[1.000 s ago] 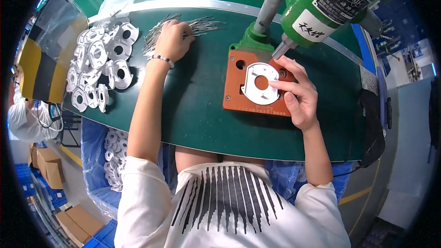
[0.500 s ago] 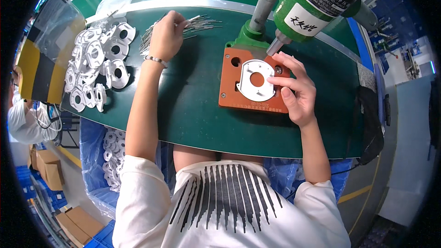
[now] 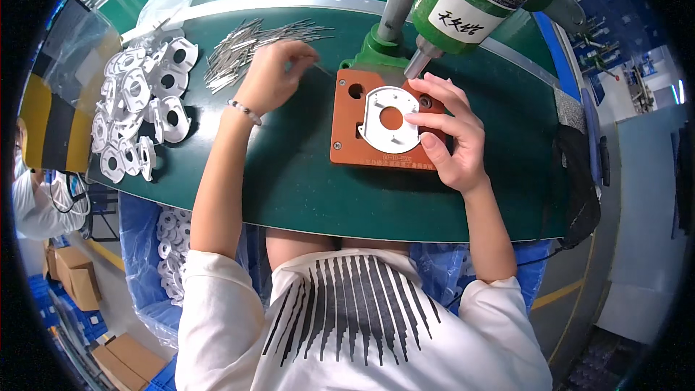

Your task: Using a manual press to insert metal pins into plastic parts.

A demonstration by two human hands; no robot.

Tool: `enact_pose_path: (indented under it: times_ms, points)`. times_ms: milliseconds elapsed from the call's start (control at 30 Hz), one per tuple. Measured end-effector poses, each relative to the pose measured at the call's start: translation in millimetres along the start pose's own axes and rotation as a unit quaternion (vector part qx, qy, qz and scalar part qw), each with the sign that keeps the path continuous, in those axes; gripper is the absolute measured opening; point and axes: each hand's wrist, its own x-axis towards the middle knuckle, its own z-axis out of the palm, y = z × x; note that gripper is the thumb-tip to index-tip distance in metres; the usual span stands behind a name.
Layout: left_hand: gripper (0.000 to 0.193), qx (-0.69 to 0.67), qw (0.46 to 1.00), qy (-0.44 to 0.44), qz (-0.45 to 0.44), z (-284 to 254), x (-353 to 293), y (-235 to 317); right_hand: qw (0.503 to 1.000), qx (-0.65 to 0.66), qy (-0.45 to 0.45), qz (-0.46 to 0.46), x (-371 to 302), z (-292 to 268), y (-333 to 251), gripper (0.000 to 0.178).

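My left hand (image 3: 279,76) is closed in a pinch just right of a loose pile of thin metal pins (image 3: 235,54). A thin metal pin seems to stick out from its fingertips toward the press, though it is faint. A white plastic ring-shaped part (image 3: 374,127) lies flat on an orange fixture block (image 3: 347,112), its round hole showing the orange below. My right hand (image 3: 456,134) has its fingers spread over the block's right side; the index fingertip touches the part's right edge. The green hand press (image 3: 449,7) has its metal ram (image 3: 423,58) above the block's far edge.
A heap of white plastic parts (image 3: 134,94) sits on the left of the green table (image 3: 304,188). Below the table's front edge, a blue-lined bin (image 3: 145,275) holds more white parts. A yellow-and-black striped panel (image 3: 61,119) stands at the far left.
My left hand has come off the pin pile, moving right and nearer toward the fixture block. My right hand stays at the white part. The whole view has shifted slightly.
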Motion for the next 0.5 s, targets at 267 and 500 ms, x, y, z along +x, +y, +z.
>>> enact_pose_path:
  times_ms: [267,500]
  points:
    - [0.011,0.129,0.992,0.007,0.001,-7.9,-5.5,-27.6,1.000,-0.011,-0.002,-0.005,-2.2,-2.2,2.8,0.017]
    - [0.014,0.138,0.987,-0.084,0.012,-3.4,-9.5,-19.3,0.998,0.057,0.001,0.006,-2.8,-3.1,3.6,0.020]
